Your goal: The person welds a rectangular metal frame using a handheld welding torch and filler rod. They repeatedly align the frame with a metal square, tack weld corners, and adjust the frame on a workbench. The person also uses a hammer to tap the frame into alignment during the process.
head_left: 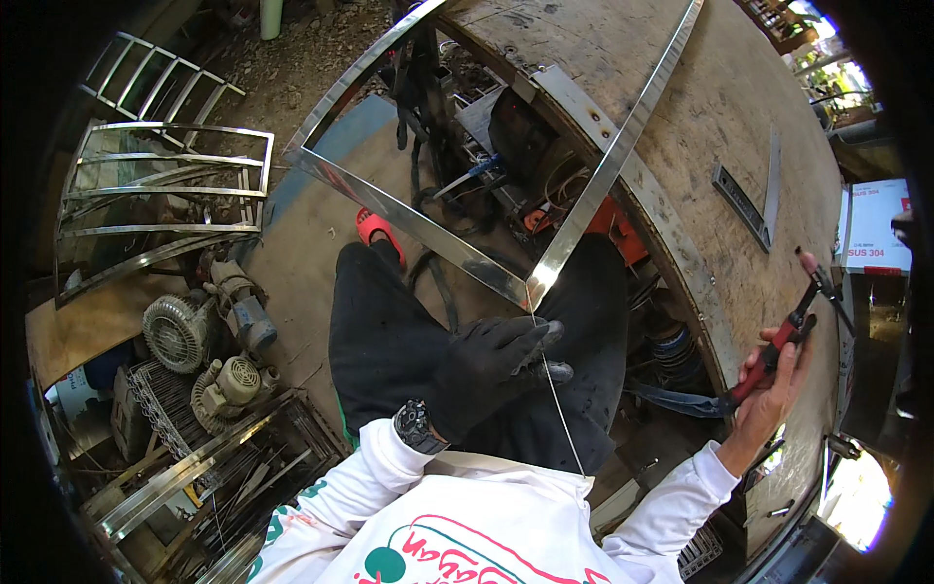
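Scuffed brown worktable at right, rubbly ground toward upper left, glaring daylight at right edge

Overexposed daylight at right, glinting metal frame, dim lower left, curved edges

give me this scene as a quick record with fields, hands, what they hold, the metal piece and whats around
left hand: black glove, grip closed on a thin rod
right hand: bare, holding a red and black torch
metal frame: shiny, one corner by the rod's upper end
torch position: right of that corner, apart from it
table: L-shaped square lying on it
left side: motors
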Demonstrator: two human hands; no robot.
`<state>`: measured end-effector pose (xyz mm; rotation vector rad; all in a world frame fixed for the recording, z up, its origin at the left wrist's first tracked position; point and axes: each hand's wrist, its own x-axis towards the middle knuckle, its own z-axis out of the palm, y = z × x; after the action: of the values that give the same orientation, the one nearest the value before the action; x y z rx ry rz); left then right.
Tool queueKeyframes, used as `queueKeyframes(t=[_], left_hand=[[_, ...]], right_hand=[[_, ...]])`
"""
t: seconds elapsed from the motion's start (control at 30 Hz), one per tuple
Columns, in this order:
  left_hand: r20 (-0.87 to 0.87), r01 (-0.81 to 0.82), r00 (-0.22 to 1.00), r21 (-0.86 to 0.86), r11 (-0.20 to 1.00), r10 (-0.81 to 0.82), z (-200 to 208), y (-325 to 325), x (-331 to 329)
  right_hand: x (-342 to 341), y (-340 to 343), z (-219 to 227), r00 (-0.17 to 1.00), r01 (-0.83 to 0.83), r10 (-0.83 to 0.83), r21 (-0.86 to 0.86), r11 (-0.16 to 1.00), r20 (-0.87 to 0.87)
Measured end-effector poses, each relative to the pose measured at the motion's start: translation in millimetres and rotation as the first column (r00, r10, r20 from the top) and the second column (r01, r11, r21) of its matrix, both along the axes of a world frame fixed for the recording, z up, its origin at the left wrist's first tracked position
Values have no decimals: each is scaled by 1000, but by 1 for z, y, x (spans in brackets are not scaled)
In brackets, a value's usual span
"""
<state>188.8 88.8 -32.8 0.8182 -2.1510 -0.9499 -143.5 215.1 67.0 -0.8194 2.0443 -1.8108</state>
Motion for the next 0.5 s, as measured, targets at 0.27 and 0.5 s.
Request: queueKeyframes(t=[0.27,0.5], left_hand=[[6,-26,1000,-59,998,26,-4,0,-5],[-33,-36,999,-3,999,36,-6,8,-2]], right_hand=[[32,-44,68,961,-131,124,-11,991,-246],[60,-69,65,962,-166,173,49,985,-210]])
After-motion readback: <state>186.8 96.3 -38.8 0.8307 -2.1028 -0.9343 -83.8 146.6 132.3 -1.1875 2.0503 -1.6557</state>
